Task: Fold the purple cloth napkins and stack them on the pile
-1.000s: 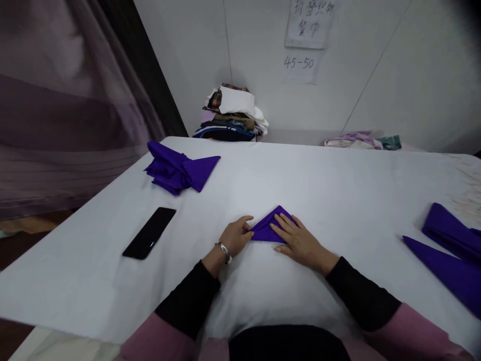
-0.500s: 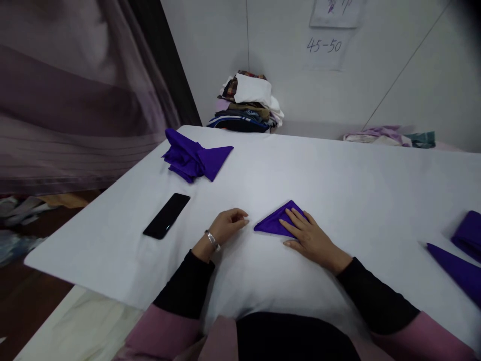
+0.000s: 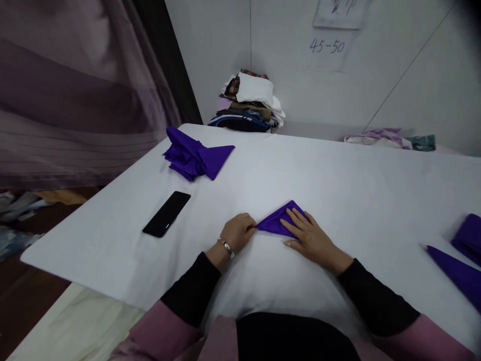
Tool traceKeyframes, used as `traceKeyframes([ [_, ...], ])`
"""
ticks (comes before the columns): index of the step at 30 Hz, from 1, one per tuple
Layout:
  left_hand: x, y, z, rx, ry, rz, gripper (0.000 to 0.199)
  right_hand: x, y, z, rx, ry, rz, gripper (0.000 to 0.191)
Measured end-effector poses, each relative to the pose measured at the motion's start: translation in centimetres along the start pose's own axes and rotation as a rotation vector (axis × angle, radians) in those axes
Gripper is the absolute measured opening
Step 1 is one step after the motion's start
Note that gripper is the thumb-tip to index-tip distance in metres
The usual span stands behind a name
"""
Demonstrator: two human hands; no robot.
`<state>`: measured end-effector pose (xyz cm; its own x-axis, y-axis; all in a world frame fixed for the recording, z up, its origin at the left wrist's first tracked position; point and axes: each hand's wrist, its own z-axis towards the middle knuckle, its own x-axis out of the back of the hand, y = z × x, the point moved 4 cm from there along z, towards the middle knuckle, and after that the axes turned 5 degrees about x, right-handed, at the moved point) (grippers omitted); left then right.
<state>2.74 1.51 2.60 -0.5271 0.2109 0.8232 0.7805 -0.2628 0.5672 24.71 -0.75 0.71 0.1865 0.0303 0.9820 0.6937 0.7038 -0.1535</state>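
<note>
A small purple cloth (image 3: 277,220), folded into a triangle, lies on the white table in front of me. My left hand (image 3: 239,232), with a silver bracelet at the wrist, pinches the cloth's left tip between thumb and fingers. Flat across the right part of the same cloth rests my right hand (image 3: 306,235), its fingers spread and partly covering it. The cloth's right end is hidden under that hand.
A black phone (image 3: 167,214) lies to the left. Behind it sits a crumpled purple cloth bundle (image 3: 191,155). More purple folded pieces (image 3: 460,276) lie at the right edge. Stacked clothes (image 3: 250,103) stand beyond the white table (image 3: 338,175); a curtain (image 3: 75,90) hangs at left.
My left hand has moved right and closed on the triangle's left tip. My right hand stays flat on the cloth, nearly unmoved.
</note>
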Motion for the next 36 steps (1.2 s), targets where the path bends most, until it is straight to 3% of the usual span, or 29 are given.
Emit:
traceKeyframes([
  [8, 1.1, -1.0, -0.1, 0.061, 0.099, -0.068, 0.011, -0.2, 0.1, 0.0, -0.005, -0.01, -0.004, 0.06],
  [12, 0.6, 0.1, -0.3, 0.031, 0.097, -0.168, 0.015, -0.2, 0.1, 0.0, -0.007, 0.0, 0.003, 0.061],
  [15, 0.0, 0.6, -0.2, 0.022, 0.077, -0.105, 0.013, -0.2, 0.1, 0.0, -0.002, 0.002, 0.006, 0.061],
  [17, -0.3, 0.5, -0.1, 0.03, 0.058, -0.062, 0.004, -0.2, 0.0, 0.0, -0.003, 0.005, 0.013, 0.061],
  [22, 0.3, -0.8, 0.0, 0.057, 0.019, -0.024, 0.011, 0.0, 0.0, 0.0, -0.01, 0.004, 0.022, 0.06],
  [24, 0.9, -1.5, 0.0, 0.116, 0.06, 0.018, 0.013, 0.0, -0.1, 0.1, -0.007, 0.008, 0.032, 0.059],
  [26, 1.5, -1.4, -0.1, 0.133, 0.178, 0.035, 0.013, 0.1, -0.1, 0.1, -0.006, 0.012, 0.038, 0.059],
  [29, 1.0, 1.0, -0.3, -0.081, 0.33, 0.037, 0.023, 0.0, -0.1, 0.2, -0.007, 0.024, 0.032, 0.06],
  [32, -1.8, 4.2, -0.6, -0.371, 0.184, 0.154, 0.05, -0.1, -0.1, 0.2, -0.005, 0.038, 0.022, 0.061],
  [34, -3.6, 5.0, -0.6, -0.398, 0.05, 0.235, 0.068, -0.1, -0.2, 0.2, -0.003, 0.044, 0.021, 0.062],
  [36, -4.7, 4.8, -0.5, -0.339, -0.024, 0.275, 0.077, -0.1, -0.2, 0.2, 0.0, 0.052, 0.026, 0.062],
])
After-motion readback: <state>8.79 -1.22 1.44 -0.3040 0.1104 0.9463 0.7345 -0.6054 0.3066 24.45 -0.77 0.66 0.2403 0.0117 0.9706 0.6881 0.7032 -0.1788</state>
